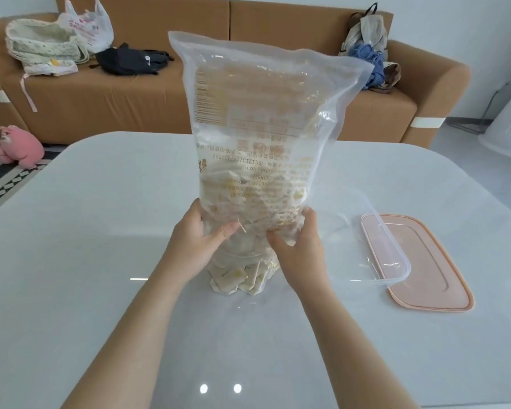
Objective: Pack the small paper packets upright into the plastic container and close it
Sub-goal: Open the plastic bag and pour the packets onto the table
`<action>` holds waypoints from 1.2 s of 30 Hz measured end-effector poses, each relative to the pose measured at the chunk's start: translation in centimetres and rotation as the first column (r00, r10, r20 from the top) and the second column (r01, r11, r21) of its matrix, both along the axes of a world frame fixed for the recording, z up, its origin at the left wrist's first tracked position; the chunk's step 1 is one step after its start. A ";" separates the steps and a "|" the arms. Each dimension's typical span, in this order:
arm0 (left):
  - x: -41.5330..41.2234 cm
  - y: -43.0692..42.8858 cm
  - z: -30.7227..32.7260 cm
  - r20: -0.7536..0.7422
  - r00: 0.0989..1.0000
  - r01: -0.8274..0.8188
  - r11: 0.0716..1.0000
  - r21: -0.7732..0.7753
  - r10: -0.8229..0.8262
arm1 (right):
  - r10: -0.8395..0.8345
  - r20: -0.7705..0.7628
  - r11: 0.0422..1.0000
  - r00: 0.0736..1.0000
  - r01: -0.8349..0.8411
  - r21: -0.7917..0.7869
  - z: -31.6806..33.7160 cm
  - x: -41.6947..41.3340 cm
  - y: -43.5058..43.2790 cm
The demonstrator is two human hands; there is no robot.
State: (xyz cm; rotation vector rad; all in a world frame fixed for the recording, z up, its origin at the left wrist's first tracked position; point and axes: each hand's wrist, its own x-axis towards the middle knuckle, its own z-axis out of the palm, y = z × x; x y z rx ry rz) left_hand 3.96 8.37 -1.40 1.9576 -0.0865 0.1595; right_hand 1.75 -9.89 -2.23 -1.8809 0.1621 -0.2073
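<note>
I hold a large clear printed plastic bag (260, 113) upside down over the table, its mouth pointing down. My left hand (198, 240) grips its lower left side and my right hand (298, 246) grips its lower right side. Several small cream paper packets (236, 278) spill from the bag's mouth into a pile on the table between my hands; more packets are still inside the bag. An empty clear plastic container (375, 240) stands just to the right of my right hand. Its pink lid (425, 267) lies flat partly under the container's right side.
The work surface is a glossy grey table (101, 261). Behind it is a brown sofa (148, 93) with bags and clothes on it. A pink plush toy (15, 146) lies on the floor at the left.
</note>
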 end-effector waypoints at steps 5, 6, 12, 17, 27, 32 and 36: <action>0.4 2.1 -1.5 -0.219 0.961 0.174 0.985 0.010 -0.167 | 0.080 -0.130 0.997 0.988 -0.080 0.008 0.1 -0.4 -0.2; 0.5 2.3 -1.7 -0.218 0.963 0.162 0.987 -0.011 -0.161 | 0.083 -0.143 0.997 0.986 -0.082 0.015 0.2 -0.4 -0.2; 0.8 1.0 -2.4 -0.110 0.992 0.056 0.998 0.011 -0.054 | 0.017 -0.063 1.000 0.998 -0.018 -0.016 -0.1 -0.4 0.5; 0.9 -0.1 -0.4 0.117 0.984 -0.130 0.991 -0.028 0.133 | -0.091 0.123 0.995 0.988 0.096 -0.031 0.8 -0.6 1.1; 0.2 1.0 -0.6 -0.115 0.988 0.118 0.988 0.097 -0.107 | 0.089 -0.027 0.988 0.996 -0.092 -0.126 1.4 -0.7 -0.1; 0.1 0.4 0.9 0.118 0.992 -0.062 0.990 0.125 0.047 | -0.002 0.119 0.990 0.993 0.019 -0.141 3.0 -1.0 -0.4; 0.0 0.3 1.8 0.060 0.997 0.035 0.991 0.133 -0.043 | 0.042 0.091 0.992 0.995 -0.031 -0.120 3.4 -0.9 -0.8</action>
